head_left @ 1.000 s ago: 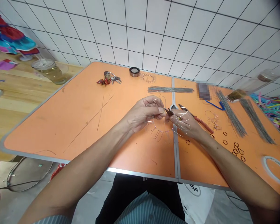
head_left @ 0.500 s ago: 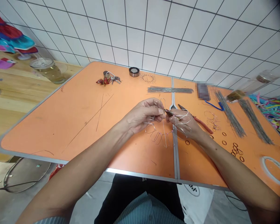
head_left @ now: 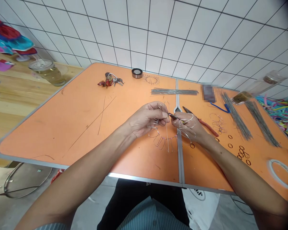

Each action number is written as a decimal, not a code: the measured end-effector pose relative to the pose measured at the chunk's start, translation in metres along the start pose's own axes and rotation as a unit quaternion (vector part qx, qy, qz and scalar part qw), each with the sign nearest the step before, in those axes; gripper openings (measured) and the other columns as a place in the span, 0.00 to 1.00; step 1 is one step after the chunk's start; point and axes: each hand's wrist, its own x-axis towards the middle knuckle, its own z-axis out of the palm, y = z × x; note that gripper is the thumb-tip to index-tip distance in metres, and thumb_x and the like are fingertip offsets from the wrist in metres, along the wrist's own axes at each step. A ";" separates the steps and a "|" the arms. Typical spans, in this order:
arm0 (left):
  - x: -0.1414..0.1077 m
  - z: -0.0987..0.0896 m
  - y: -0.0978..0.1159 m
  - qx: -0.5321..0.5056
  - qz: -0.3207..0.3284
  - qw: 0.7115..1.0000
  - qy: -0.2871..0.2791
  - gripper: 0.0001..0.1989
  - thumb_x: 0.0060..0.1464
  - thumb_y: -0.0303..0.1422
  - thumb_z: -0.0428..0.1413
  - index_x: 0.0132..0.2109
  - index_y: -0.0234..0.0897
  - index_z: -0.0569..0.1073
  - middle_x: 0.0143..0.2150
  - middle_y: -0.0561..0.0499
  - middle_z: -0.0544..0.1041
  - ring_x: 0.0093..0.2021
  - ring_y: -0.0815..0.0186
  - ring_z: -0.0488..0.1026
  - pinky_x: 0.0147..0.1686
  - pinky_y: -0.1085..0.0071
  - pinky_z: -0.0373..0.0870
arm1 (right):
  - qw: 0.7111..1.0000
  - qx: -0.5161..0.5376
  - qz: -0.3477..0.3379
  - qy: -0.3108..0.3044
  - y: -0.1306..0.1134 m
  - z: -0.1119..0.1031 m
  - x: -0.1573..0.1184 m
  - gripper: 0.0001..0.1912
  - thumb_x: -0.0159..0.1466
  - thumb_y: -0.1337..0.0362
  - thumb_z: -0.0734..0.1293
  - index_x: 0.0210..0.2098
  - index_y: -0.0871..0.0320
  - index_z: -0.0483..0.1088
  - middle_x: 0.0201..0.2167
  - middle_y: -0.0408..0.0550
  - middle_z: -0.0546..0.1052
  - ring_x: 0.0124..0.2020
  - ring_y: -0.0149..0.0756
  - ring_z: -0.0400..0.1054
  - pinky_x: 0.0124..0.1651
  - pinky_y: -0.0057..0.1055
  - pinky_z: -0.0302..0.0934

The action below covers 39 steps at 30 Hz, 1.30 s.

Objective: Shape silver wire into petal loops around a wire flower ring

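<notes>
My left hand (head_left: 150,117) pinches a looped wire piece (head_left: 161,140), a ring of thin silvery petal-like loops that hangs below and between both hands. My right hand (head_left: 188,126) is closed on small pliers (head_left: 173,116), whose dark tips point left and meet the wire at my left fingertips. Some wire loops lie across the back of my right hand. One straight wire end hangs down through the ring. The pliers' handles are mostly hidden in my palm.
Red-handled pliers (head_left: 207,127) lie beyond my right hand on the orange table (head_left: 86,108). Wire bundles (head_left: 174,92), a tape roll (head_left: 137,73), keys (head_left: 114,80), small dark rings (head_left: 241,151) and a white ring (head_left: 282,174) lie around. A glass jar (head_left: 259,88) stands at the back right.
The view has shifted very slightly. Both hands keep their hold, and the pliers' tips stay at the wire, with the loops by my right hand moved slightly.
</notes>
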 end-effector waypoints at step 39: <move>-0.012 0.010 0.012 0.229 0.109 0.964 0.074 0.08 0.50 0.30 0.72 0.35 0.39 0.80 0.29 0.53 0.80 0.31 0.67 0.81 0.30 0.72 0.70 | 0.986 -0.103 -0.120 0.059 0.015 0.004 -0.004 0.20 0.83 0.50 0.62 0.39 0.54 0.74 0.32 0.45 0.75 0.35 0.37 0.67 0.39 0.37 0.54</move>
